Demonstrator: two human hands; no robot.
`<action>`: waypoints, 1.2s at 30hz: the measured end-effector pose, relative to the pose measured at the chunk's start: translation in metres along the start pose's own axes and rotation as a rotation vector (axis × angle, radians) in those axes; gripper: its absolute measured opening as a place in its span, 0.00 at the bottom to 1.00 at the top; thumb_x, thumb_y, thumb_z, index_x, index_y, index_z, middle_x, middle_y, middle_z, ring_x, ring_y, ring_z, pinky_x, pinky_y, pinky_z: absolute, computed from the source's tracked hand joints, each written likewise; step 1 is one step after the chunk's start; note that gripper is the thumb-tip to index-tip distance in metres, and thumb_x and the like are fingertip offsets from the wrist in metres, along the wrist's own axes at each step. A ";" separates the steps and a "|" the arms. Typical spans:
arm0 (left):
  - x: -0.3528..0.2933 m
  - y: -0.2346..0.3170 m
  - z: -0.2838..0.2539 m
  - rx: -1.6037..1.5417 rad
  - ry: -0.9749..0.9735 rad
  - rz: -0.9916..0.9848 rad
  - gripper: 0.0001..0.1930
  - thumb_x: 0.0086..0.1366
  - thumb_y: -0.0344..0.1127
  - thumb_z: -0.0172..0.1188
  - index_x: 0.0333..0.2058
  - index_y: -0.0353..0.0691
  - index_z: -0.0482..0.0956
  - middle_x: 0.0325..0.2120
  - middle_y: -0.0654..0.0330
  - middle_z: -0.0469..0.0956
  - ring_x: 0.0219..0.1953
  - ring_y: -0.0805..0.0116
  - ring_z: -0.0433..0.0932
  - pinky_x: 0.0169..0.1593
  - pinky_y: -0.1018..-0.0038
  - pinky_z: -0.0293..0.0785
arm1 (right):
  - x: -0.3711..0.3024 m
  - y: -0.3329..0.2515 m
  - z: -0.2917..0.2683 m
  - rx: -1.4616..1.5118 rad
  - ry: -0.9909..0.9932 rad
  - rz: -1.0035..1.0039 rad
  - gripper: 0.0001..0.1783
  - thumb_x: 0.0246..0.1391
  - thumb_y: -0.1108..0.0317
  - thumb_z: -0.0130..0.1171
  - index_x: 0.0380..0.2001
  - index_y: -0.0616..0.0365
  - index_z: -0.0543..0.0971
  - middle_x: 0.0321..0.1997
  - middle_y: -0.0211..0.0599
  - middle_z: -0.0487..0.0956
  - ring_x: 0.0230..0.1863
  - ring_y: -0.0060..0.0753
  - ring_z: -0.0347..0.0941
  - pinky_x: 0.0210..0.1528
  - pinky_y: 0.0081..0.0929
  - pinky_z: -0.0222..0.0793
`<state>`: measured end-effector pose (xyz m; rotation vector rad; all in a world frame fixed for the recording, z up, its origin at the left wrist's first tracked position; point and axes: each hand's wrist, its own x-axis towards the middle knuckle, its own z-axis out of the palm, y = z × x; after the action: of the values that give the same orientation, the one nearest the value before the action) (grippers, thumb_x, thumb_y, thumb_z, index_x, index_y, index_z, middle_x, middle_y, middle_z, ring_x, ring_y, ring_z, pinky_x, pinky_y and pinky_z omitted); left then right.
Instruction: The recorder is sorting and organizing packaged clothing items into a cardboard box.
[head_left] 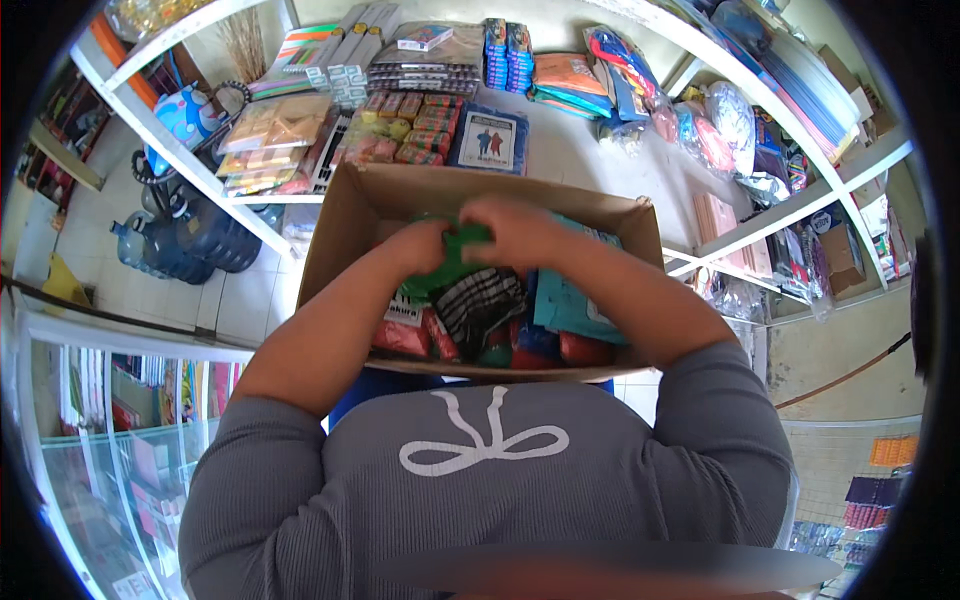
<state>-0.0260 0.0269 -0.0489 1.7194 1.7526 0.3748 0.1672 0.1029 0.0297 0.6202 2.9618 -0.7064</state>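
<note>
Both my hands are inside an open cardboard box (355, 235) in front of me. My left hand (420, 248) is closed on a crumpled green plastic bag (450, 268). My right hand (510, 232) is at the bag's other side, its fingers curved toward it but smeared by motion, so its hold cannot be made out. Just below the green bag lies a black-and-white striped bundle (482, 305). Teal packages (575, 305) sit to the right, partly under my right forearm. Red packets (402, 338) lie at the box's near left.
Behind the box, a white shelf (560, 135) carries stacked packets, small boxes and bagged goods. Large blue water bottles (190, 235) stand on the floor at left. A glass display case (110, 450) is at near left. More shelving (800, 215) with wrapped goods runs along the right.
</note>
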 end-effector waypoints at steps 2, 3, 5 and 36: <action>0.000 0.007 -0.002 0.047 -0.058 0.002 0.25 0.53 0.29 0.58 0.52 0.42 0.72 0.41 0.49 0.78 0.44 0.53 0.78 0.47 0.64 0.73 | -0.045 -0.022 0.052 -0.366 -0.097 -0.104 0.39 0.44 0.49 0.64 0.59 0.47 0.65 0.57 0.47 0.69 0.56 0.50 0.68 0.54 0.40 0.68; -0.004 0.014 -0.008 0.112 -0.089 0.001 0.29 0.51 0.31 0.61 0.55 0.43 0.70 0.44 0.48 0.77 0.46 0.52 0.77 0.49 0.65 0.72 | -0.061 -0.034 0.066 -0.586 -0.070 -0.134 0.41 0.44 0.51 0.64 0.62 0.43 0.63 0.58 0.46 0.68 0.57 0.50 0.68 0.54 0.39 0.68; -0.015 0.011 0.007 0.172 -0.119 0.001 0.32 0.49 0.33 0.64 0.57 0.44 0.69 0.46 0.47 0.77 0.48 0.52 0.76 0.51 0.65 0.72 | -0.068 -0.046 0.077 -0.502 -0.198 -0.053 0.44 0.44 0.55 0.65 0.64 0.44 0.60 0.59 0.49 0.68 0.58 0.50 0.67 0.55 0.40 0.67; -0.068 0.087 -0.015 -1.675 -0.235 0.181 0.52 0.54 0.80 0.30 0.63 0.40 0.57 0.57 0.53 0.66 0.60 0.59 0.66 0.64 0.62 0.62 | -0.091 -0.096 0.012 0.042 0.790 -0.221 0.44 0.35 0.67 0.69 0.61 0.35 0.67 0.60 0.54 0.59 0.60 0.60 0.59 0.62 0.44 0.58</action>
<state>0.0282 -0.0266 0.0330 0.5701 0.5429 1.1914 0.2132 -0.0145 0.0710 0.7126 3.7978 -0.6491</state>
